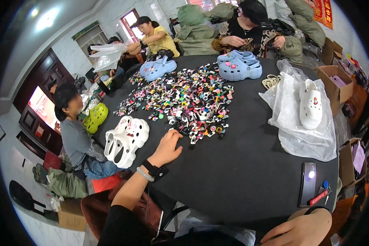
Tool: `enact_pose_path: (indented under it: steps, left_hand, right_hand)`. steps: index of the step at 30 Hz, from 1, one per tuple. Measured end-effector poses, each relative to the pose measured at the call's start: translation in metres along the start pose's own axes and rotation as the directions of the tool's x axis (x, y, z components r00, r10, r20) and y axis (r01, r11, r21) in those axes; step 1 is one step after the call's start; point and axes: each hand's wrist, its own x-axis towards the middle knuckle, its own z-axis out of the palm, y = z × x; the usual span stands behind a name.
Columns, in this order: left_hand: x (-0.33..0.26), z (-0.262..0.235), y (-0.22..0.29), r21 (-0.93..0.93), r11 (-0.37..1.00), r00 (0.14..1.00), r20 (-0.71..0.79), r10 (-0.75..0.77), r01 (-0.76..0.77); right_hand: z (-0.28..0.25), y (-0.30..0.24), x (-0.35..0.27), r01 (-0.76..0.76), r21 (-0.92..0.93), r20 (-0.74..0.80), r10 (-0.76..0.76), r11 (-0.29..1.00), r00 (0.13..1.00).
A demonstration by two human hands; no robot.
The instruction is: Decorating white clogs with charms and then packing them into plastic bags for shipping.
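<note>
My left hand lies at the near edge of a heap of small colourful shoe charms, thumb held apart from the fingers. No object shows in it. Just left of it stands a pair of white clogs with charms on the uppers. My right hand rests low at the table's near right edge, partly cut off by the frame. Its visible fingers are loosely stretched and hold nothing that I can see.
Blue clogs and another blue clog stand behind the heap. One white clog lies on clear plastic bags. A phone and keys lie at the right. Several people sit around the black table; a green clog stands far left.
</note>
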Motion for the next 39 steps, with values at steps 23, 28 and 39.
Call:
enact_pose_path:
  steps: [23, 28, 39]
  left_hand:
    - [0.022, 0.031, -0.082, -0.308, 0.833, 0.883, 0.261, -0.390, 0.459]
    - [0.055, 0.039, -0.085, -0.373, 0.843, 0.917, 0.250, -0.310, 0.387]
    - [0.058, 0.010, -0.063, -0.617, 0.764, 0.959, -0.053, -0.280, 0.189]
  right_hand:
    - [-0.003, -0.002, 0.000, -0.112, -0.123, -0.013, 0.112, 0.986, 0.994]
    - [-0.004, -0.005, -0.003, -0.130, -0.148, -0.043, 0.125, 0.980, 0.991]
    - [-0.005, -0.007, -0.004, -0.172, -0.187, -0.056, 0.164, 0.967, 0.985]
